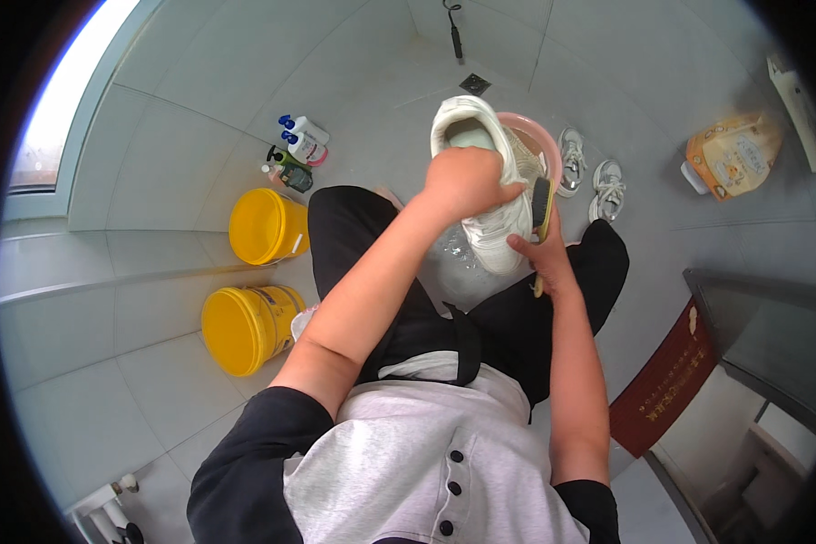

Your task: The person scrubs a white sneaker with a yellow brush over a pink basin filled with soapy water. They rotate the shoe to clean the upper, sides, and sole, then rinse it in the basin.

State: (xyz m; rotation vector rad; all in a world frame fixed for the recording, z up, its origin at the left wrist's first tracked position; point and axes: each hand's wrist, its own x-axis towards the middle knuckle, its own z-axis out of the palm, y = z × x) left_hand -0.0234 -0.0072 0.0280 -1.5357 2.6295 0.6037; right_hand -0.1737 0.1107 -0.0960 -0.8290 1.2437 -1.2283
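My left hand (466, 182) grips a white sneaker (495, 248) by its opening, with the fingers inside and the thumb over the side. The heel points away from me and the toe towards me. In my right hand (553, 258) is a scrub brush (542, 204) with dark bristles and a yellowish handle. Its bristles face the sneaker's side, at or very near it. Behind the sneaker stands a pink basin (552, 146), partly hidden, holding murky water. A beige textured piece shows between sneaker and basin; I cannot tell what it belongs to.
Wet suds (457, 248) lie on the floor between my legs. Two yellow buckets (255, 228) and several pump bottles (306, 146) stand at left. Another pair of sneakers (608, 190) sits right of the basin. A floor drain (475, 84) lies ahead; a red mat (666, 381) is at lower right.
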